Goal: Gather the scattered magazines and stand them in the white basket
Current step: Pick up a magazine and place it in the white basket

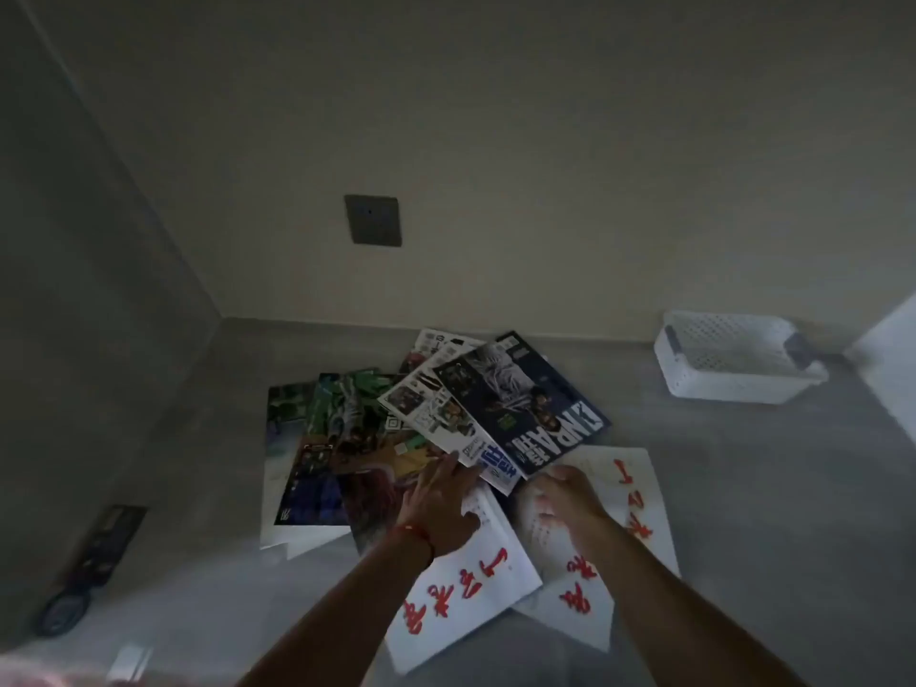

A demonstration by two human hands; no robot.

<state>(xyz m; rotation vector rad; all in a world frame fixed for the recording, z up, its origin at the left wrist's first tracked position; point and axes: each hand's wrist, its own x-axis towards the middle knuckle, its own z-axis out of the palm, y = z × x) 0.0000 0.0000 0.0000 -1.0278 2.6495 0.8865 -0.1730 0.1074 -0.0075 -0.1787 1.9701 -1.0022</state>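
Grey, matte floor [718, 488] meets a pale wall in dim light, with a dark switch plate [372, 220] at upper centre. Nothing has been gathered yet, by my reading: the white basket [733, 359], perforated plastic with dark handles, sits at centre right against the wall, apparently with nothing in it, well apart from the magazines [421, 438] fanned across the middle of the frame. These are thin, glossy and overlapping (a navy cover [525, 399] lies uppermost). Two white sheets with red brush lettering [476, 582] lie lower centre. The left hand [441, 508] presses flat, fingers straight, on the pile's near edge. The right hand [565, 493] is blurred; I cannot tell its grip.
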